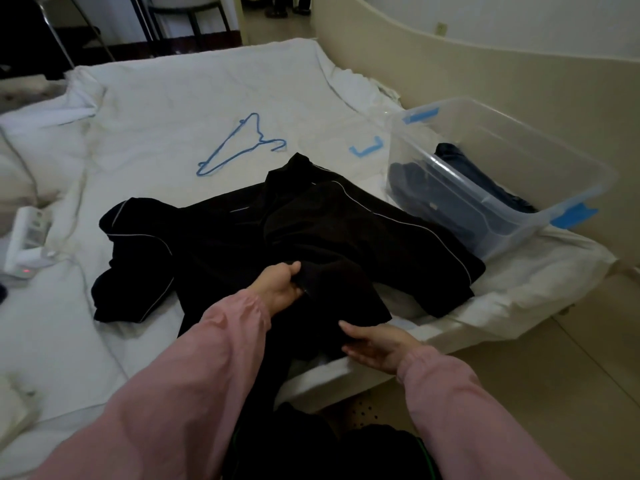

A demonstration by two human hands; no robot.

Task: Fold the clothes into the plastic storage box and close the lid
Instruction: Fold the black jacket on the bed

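While the left hand [280, 287] pinches a fold of the black jacket [311, 230], thumb on top and fingers curled into the cloth, the right hand [375, 344] sits at the near hem w/ fingers loose and nearly straight, tips touching the fabric, no clear clamp on it.

Jacket's spread across the bed [173, 98], collar pointing away, one sleeve flopped out to the left, the other side folded in over the chest. So this fold looks only just begun.

Over on the right, the plastic box [519, 133] sits on the corner of the bed, top open, just beside the jacket's far edge. Dark clothes [460, 161] are already lying inside, so part of the job's done. A blue hanger [230, 160] lies bare on the sheet beyond the collar.

What's left, by my read: finish folding this jacket, drop it in the box, then lid on. Can't spot the lid for sure (a blue clip [367, 148] lies on the sheet near the box, maybe part of it).
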